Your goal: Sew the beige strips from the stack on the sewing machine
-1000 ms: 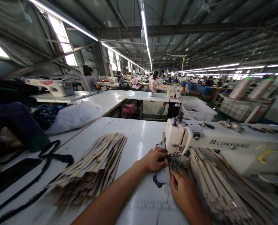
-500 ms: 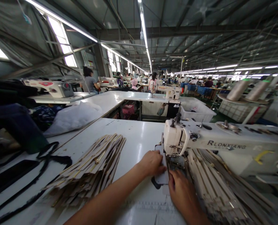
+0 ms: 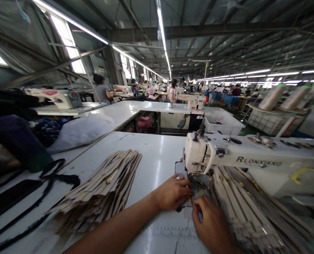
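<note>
Below the needle of a white sewing machine [image 3: 233, 155], a narrow beige zipper strip [image 3: 191, 201] lies mostly hidden between my hands. My left hand [image 3: 174, 192], wearing a ring, is bent over the strip's left side with its fingertips close to the presser foot. On the near right, my right hand [image 3: 209, 218] pinches the strip between thumb and fingers. A fanned pile of beige zipper strips [image 3: 111, 180] with gold teeth and pulls rests on the white table to the left. Another zipper strip pile [image 3: 248, 208] lies under the machine arm.
Black straps [image 3: 51, 187] trail over the table's left side beside a white plastic bag [image 3: 85, 130]. Ruler markings [image 3: 175, 231] run along the near tabletop [image 3: 151, 169]. Thread cones [image 3: 271, 97] stand at right, a white bin [image 3: 222, 123] beyond. People work at farther machines.
My left hand has slid nearer to me and right, coming close to my right hand, and its fingers now reach the strip. My right hand has shifted very slightly.
</note>
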A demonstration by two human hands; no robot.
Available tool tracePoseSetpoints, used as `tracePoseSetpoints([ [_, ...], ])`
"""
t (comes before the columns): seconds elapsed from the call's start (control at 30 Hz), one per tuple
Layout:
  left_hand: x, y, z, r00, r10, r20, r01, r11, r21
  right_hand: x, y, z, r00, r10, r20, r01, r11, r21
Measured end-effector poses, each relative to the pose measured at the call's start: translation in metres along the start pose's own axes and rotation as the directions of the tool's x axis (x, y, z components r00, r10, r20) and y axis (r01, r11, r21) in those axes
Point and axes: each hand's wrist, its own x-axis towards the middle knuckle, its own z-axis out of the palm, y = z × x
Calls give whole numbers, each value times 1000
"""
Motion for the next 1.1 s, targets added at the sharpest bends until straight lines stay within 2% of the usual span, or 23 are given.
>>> tracePoseSetpoints([
  [0.27,0,1,-2,1000,17,14,-17,1000,19,-1,-2,-4,1000,-29,-2,29,1000,2],
  [0.5,-1,6,-3,998,-37,47,35,998,47,2,-9,-10,1000,-10,18,10,999,-31],
  [0.8,-3,8,-1,995,-103,-9,103,989,103,7,-9,-7,996,43,79,-43,999,3],
  [1.1,-2,12,-1,982,-186,-43,190,976,110,16,-9,-2,992,65,107,-56,994,-89],
])
